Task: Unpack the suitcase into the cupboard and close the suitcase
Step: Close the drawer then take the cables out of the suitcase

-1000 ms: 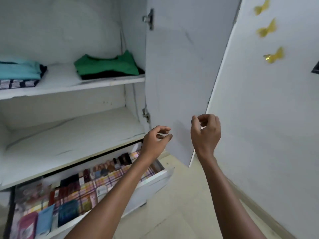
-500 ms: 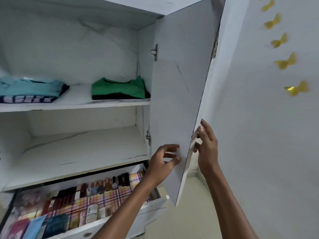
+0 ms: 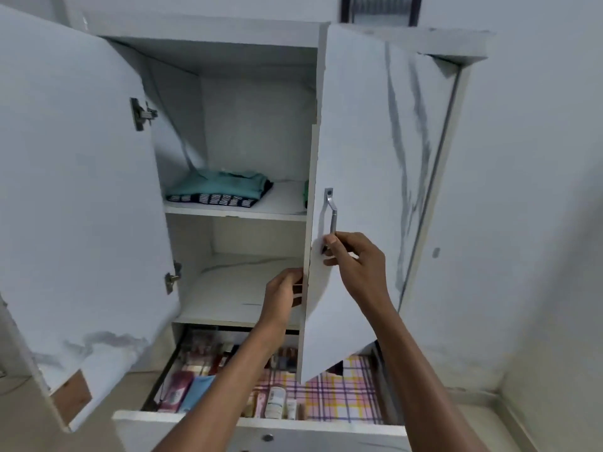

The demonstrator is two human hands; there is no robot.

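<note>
Cupboard [image 3: 248,31] door [image 3: 365,158] gripped by both hands; no writing legible.

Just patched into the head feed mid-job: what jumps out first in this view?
Both hands are on the right cupboard door, half swung across the opening: the right hand grips the bottom of its metal handle, the left hand holds the door's edge. Behind it, folded teal and striped clothes lie on the upper shelf. Below, the open drawer holds small packets and bottles.

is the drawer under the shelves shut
No, the drawer is pulled out, and the packets and checked cloth inside it are in view.
</note>
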